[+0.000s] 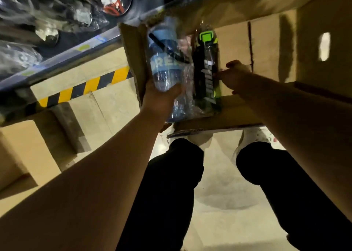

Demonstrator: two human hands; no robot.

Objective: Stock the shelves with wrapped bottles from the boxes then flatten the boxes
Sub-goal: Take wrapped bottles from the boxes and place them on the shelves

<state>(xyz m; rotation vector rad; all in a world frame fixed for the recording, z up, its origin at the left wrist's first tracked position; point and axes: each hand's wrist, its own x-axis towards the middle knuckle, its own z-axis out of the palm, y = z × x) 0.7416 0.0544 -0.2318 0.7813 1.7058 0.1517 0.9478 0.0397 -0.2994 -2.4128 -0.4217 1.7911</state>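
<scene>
Left hand is wrapped round the base of the blue bottle, thumb across the front. The bottle is tilted, cap end away from the person, over the left side of the open cardboard box.

Right hand is inside the box with its fingers curled against the side of the black-and-green bottle. It looks like a pinch on the wrap or body at mid-height; blur hides the exact contact. That bottle lies in the box just beside the blue one.

Both are in loose, crinkly clear plastic. My read on handling:
- Bottles look empty, so light with a stiff body.
- The wrap is slick and slides over the bottle. Don't lift by film alone.
- Grip round the body through the wrap, low or mid-barrel.
- Avoid the lid and the carry strap on the blue one, which could snag.

The shelf is up left, already holding wrapped stock. Hazard stripe runs along below its edge.

The box isn't emptied, so flattening comes later.
</scene>
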